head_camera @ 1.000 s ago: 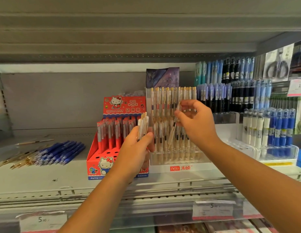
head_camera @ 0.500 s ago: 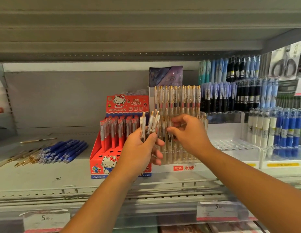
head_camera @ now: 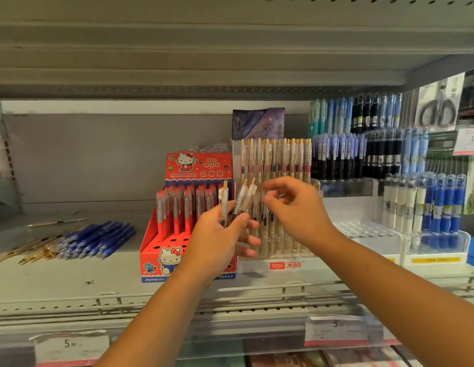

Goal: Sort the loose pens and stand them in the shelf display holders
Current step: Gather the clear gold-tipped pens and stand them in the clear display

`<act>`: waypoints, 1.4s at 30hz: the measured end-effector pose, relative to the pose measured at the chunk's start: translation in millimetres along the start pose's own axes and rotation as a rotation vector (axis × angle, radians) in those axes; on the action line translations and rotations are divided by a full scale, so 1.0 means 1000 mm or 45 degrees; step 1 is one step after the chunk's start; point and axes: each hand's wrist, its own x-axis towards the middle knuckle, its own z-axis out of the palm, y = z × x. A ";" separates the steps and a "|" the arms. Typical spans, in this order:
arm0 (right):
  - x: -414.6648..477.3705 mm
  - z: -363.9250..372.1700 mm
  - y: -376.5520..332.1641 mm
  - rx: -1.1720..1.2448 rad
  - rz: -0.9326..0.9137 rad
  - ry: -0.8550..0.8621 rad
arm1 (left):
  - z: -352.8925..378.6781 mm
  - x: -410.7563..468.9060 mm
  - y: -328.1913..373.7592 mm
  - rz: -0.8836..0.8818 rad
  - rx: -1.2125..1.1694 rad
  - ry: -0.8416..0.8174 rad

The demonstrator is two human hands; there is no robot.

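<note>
My left hand [head_camera: 221, 238] grips a small bunch of clear pens with gold clips [head_camera: 239, 200], their tops fanned upward in front of the shelf. My right hand [head_camera: 296, 207] hovers just to their right with thumb and fingers loosely curved and nothing in it. Behind both hands stands the clear tiered display holder [head_camera: 280, 264] with a white base, holding rows of the same gold-clip pens [head_camera: 276, 157]. Loose blue pens [head_camera: 98, 241] and loose gold-clip pens [head_camera: 32, 254] lie flat on the shelf at the left.
A red Hello Kitty box [head_camera: 161, 260] of red pens stands left of the holder. Clear racks with blue, black and white pens [head_camera: 421, 202] fill the right side. The shelf above [head_camera: 230, 62] hangs low. Price tags [head_camera: 336, 331] line the front rail.
My right hand let go of the single pen it had been standing in the holder and came back toward the bunch in my left hand. My left hand spread the pens slightly.
</note>
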 end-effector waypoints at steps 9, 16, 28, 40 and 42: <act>-0.010 0.001 -0.011 0.376 0.209 -0.123 | 0.001 -0.002 0.001 -0.023 0.031 -0.084; -0.011 -0.010 -0.003 0.655 0.247 -0.022 | -0.001 0.000 0.000 0.008 0.047 0.026; 0.022 -0.031 0.007 0.358 0.062 0.193 | -0.007 0.001 0.000 0.030 0.154 0.047; 0.015 -0.017 0.026 0.035 0.094 -0.072 | -0.003 -0.005 0.009 0.057 0.081 0.053; 0.012 -0.015 0.029 -0.065 0.079 -0.114 | -0.002 -0.004 0.008 0.080 0.114 0.018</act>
